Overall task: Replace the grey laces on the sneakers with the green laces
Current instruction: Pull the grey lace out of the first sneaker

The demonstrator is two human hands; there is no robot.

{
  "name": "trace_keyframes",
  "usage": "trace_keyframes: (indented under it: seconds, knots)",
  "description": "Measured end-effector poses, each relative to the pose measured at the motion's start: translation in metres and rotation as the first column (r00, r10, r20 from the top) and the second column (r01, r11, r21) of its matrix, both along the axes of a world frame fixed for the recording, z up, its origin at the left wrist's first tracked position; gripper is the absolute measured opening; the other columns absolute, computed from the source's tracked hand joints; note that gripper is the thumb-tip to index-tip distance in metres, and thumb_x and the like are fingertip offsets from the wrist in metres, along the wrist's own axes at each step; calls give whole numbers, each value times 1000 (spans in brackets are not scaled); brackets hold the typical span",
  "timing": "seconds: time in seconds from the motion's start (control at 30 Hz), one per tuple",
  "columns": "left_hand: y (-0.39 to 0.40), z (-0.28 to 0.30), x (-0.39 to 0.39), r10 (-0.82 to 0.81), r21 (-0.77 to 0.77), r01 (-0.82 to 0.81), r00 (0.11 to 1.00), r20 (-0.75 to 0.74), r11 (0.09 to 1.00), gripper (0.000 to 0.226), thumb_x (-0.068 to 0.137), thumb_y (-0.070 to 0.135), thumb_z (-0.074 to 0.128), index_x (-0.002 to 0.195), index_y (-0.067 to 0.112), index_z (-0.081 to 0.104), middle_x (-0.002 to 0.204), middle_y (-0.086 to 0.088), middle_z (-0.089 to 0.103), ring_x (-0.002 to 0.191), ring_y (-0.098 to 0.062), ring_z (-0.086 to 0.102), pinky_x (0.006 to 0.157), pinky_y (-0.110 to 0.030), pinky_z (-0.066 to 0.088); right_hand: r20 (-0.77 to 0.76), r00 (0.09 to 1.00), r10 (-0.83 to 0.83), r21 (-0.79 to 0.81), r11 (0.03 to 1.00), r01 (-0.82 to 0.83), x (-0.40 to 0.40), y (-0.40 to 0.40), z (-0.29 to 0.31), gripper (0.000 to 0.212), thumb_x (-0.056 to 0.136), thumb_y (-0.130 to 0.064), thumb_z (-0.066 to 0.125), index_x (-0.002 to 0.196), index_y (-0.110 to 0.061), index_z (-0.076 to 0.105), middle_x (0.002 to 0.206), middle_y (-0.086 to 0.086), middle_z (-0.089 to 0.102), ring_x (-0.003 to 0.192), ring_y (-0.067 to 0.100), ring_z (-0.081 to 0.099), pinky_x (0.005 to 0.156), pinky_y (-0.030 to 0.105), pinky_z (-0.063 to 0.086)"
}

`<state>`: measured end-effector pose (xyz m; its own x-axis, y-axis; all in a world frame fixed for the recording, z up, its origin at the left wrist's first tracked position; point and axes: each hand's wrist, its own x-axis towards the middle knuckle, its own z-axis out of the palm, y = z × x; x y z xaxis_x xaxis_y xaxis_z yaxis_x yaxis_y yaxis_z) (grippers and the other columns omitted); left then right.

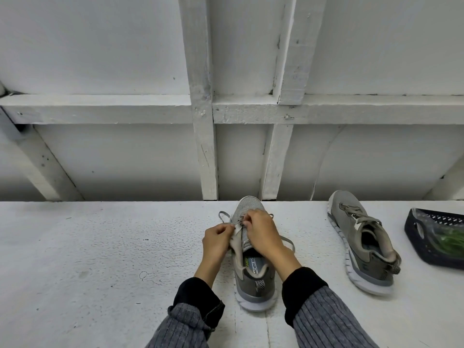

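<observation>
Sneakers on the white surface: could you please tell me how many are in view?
2. One sneaker lies between the hands at centre; the other sneaker lies to its right, beside the basket.

Near sneaker [253, 275] insole: "MORY FO" readable, rest cut off

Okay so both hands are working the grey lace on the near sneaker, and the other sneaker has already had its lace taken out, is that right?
Not quite. In the head view the other sneaker is still laced. The rest holds: the left hand and right hand work the grey lace on the near sneaker.
</observation>
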<state>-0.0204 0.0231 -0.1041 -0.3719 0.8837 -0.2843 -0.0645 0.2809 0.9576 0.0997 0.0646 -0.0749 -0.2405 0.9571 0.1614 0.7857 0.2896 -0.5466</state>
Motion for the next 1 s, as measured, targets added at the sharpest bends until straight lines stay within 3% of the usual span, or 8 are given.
trace_keyframes:
  seconds: [0.1,0.23,0.37,0.5,0.6,0.8,0.87,1.0]
  knots:
    - [0,0,0,11,-11,-12,1000,-20,1000,24,88,19,66,66,17,74,63,2,68,70,-17,60,69,-34,51,-337,926,-173,-69,985,159,7,-4,13,12,94,-4,53,90,-11,62,92,1,59,86,14,54,69,15,33]
    - [1,1,0,14,-16,-15,1000,-21,1000,21,87,20,67,68,19,74,73,-2,72,77,-20,64,79,-40,55,-642,664,-383,-68,891,449,28,-9,27,8,96,-8,52,92,-11,58,91,4,62,82,18,56,68,18,37]
    - [0,3,1,25,-8,-25,999,-20,1000,18,87,18,67,70,19,74,74,-3,72,76,-18,63,80,-41,56,-705,498,-505,-117,776,620,47,-7,22,9,97,-8,51,90,-13,55,92,8,62,82,21,55,65,17,34]
    - [-1,3,1,18,-9,-18,1000,-23,1000,19,86,19,68,68,17,73,72,-4,70,74,-19,60,76,-39,54,-451,619,-643,-316,764,563,62,-8,-15,10,95,-4,50,94,-7,60,104,16,63,96,30,58,76,27,39]
    - [0,3,1,13,3,-13,1000,-25,1000,21,86,20,68,66,18,72,74,-5,70,75,-20,60,77,-39,54,-307,722,-620,-312,782,539,59,-12,-20,25,93,-1,47,115,-4,60,121,16,55,116,35,50,90,34,41]
    - [0,1,0,19,-15,-19,1000,-21,1000,23,88,18,66,66,19,74,75,-2,74,78,-20,65,83,-44,55,-389,896,-215,27,969,244,24,-9,29,24,95,-6,50,112,-8,66,110,6,64,103,21,58,90,28,45]
    - [1,2,0,18,-19,-18,1000,-21,1000,22,87,19,66,67,19,75,76,-3,74,78,-20,66,83,-44,55,-292,951,-99,13,994,107,15,-4,31,25,94,-6,51,113,-7,66,111,6,65,104,20,58,90,24,43]
    - [-1,3,0,11,-13,-12,999,-31,1000,22,87,19,66,68,15,75,74,-6,73,73,-18,63,80,-44,56,7,999,42,-86,995,-41,10,1,9,28,93,-8,52,117,-9,66,117,9,65,114,26,49,99,33,41]
